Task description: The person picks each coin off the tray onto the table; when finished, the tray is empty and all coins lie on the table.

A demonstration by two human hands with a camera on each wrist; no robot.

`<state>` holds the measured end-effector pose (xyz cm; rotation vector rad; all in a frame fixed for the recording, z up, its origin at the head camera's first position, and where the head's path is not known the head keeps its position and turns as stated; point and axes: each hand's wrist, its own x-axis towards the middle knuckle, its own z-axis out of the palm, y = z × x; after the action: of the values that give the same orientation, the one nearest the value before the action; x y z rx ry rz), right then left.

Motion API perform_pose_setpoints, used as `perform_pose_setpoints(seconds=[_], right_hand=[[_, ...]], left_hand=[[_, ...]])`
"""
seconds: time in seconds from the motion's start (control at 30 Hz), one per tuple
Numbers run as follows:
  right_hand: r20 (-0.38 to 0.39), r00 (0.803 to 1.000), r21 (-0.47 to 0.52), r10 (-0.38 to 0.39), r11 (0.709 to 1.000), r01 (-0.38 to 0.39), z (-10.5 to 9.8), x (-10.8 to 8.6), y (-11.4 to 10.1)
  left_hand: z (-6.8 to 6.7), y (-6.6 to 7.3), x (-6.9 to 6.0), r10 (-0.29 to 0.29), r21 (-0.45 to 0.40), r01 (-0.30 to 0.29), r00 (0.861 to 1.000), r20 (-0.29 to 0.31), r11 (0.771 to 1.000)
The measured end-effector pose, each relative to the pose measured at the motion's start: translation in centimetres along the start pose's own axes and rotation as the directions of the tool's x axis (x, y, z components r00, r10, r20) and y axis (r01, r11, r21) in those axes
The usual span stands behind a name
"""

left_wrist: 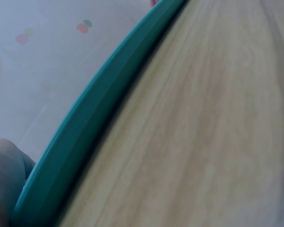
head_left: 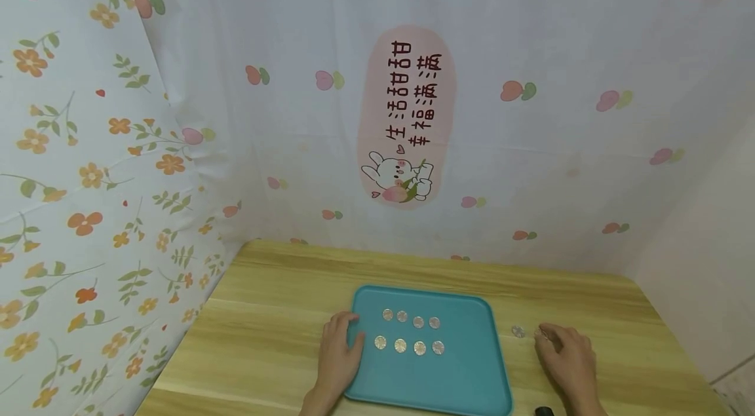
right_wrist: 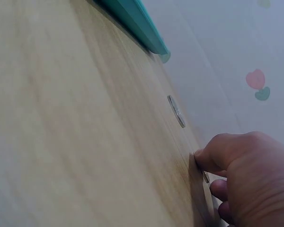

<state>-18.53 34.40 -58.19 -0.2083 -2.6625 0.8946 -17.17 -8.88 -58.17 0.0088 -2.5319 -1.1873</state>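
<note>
At lower right, your right grip (head_left: 567, 356) is narrow around a disc (right_wrist: 206, 177), likely light, stiff, slippery: pinch its rim. Your left grip (head_left: 340, 352) rests wide against the tray (head_left: 433, 382).

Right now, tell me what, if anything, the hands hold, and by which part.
The left hand rests on the tray's left rim, no clear grip. The right hand is at a coin; whether it pinches the edge cannot be told.
</note>
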Motion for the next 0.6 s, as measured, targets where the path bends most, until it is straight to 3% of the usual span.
perform_pose_setpoints(seconds=[0.17,0.4,0.6], right_hand=[[0.009,1.000,0.030,0.024,0.999,-0.025,-0.04,0.00,-0.01],[0.045,0.988,0.093,0.146,0.984,-0.149,-0.20,-0.07,-0.45],[0.027,0.982,0.109,0.184,0.976,-0.186,-0.46,0.16,-0.88]], left_hand=[[0.08,-0.09,-0.04,0.008,-0.002,-0.009,1.000,-0.016,1.000],[0.43,-0.48,-0.20,0.019,0.010,-0.018,0.999,-0.040,1.000],[0.36,-0.37,-0.03,-0.012,-0.004,0.012,1.000,-0.007,1.000]])
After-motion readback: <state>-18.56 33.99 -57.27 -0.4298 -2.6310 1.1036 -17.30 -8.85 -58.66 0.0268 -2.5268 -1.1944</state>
